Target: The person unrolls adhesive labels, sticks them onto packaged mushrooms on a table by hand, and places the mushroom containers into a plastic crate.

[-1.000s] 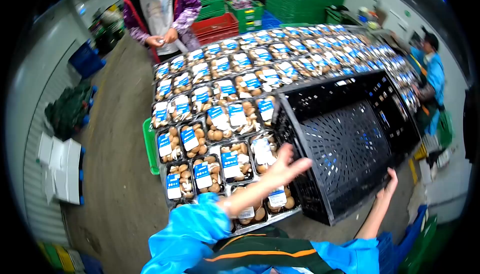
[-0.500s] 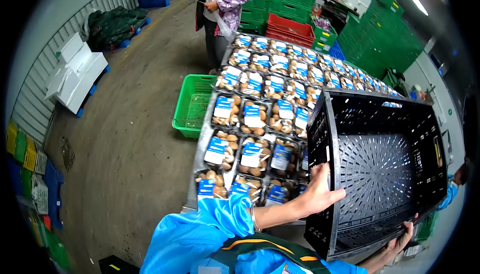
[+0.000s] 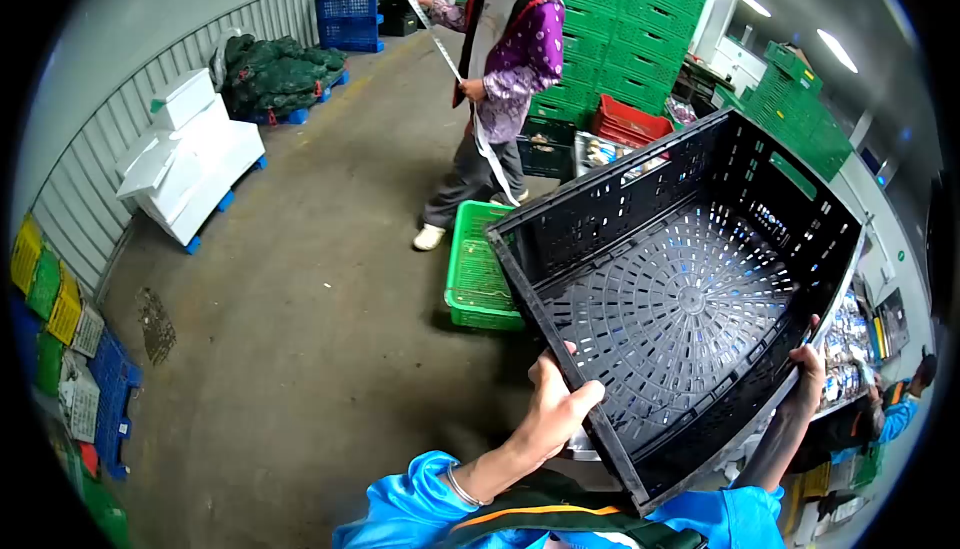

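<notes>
A black plastic crate with a slotted bottom is held up in front of me, tilted, its open side facing me. My left hand grips the near left rim, thumb over the edge. On the right side, my right hand is closed round the crate's other wall, its fingers partly hidden. Nothing lies inside the crate. Behind it, the table with mushroom packs is mostly hidden; a few packs show beyond the far rim.
A green crate stands on the floor at the left. Beyond it a person holds a long paper strip. Green crates and red crates are stacked behind. White boxes stand by the wall. Another person is at the right.
The black crate has been raised and turned, and now covers most of the mushroom packs. My view has swung so the room sits further right. The person with the paper shows more fully.
</notes>
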### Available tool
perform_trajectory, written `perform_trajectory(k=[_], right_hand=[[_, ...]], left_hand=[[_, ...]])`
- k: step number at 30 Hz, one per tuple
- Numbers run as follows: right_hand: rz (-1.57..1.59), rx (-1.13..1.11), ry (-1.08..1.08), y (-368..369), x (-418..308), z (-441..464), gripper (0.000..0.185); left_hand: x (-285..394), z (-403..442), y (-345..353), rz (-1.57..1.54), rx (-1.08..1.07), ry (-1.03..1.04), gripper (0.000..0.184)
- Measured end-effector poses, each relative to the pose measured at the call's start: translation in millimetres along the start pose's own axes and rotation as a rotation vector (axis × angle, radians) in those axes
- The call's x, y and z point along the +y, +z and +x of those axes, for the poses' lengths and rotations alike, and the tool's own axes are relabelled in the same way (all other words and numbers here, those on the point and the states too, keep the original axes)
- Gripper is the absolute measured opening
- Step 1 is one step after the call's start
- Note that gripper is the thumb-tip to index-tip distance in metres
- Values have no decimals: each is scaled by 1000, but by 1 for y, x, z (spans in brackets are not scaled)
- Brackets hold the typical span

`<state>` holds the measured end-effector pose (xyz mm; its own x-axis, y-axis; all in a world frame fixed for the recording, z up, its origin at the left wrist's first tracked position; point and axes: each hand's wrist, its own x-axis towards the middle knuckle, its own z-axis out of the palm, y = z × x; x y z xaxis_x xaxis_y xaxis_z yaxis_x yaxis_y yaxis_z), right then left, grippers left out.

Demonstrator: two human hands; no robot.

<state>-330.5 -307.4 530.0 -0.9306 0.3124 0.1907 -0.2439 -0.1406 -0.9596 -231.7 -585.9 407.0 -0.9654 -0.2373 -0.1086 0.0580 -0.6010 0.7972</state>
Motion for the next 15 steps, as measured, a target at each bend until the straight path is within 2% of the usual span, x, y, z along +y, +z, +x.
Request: perform_trajectory(k=[1, 3, 4, 6, 7, 9, 11, 13, 15], right_hand=[[10, -17, -3, 17, 9, -4, 68], [9, -45, 8, 39, 24, -14, 66], [40, -56, 6, 29, 22, -3, 65], [65, -28, 0, 55, 29, -15, 62], [28, -112, 72, 43, 24, -12, 61], [71, -113, -22, 17, 33, 7, 53], [100, 100, 28, 40, 24, -1, 55], [72, 138, 9, 50, 26, -2, 55], [40, 163, -3, 60, 27, -4, 54]], left_hand=[[2, 1, -19, 50, 61, 36, 60], [28, 1, -47, -85, 28, 22, 60], [35, 2, -38, -146, 15, 13, 60], [30, 21, -60, 61, 32, 73, 61], [31, 30, -64, 203, 34, 101, 61], [50, 46, -67, 323, -23, 63, 59], [56, 71, -70, 306, -123, 42, 56], [52, 97, -70, 486, -94, 166, 54], [60, 122, -70, 429, -187, 90, 55]])
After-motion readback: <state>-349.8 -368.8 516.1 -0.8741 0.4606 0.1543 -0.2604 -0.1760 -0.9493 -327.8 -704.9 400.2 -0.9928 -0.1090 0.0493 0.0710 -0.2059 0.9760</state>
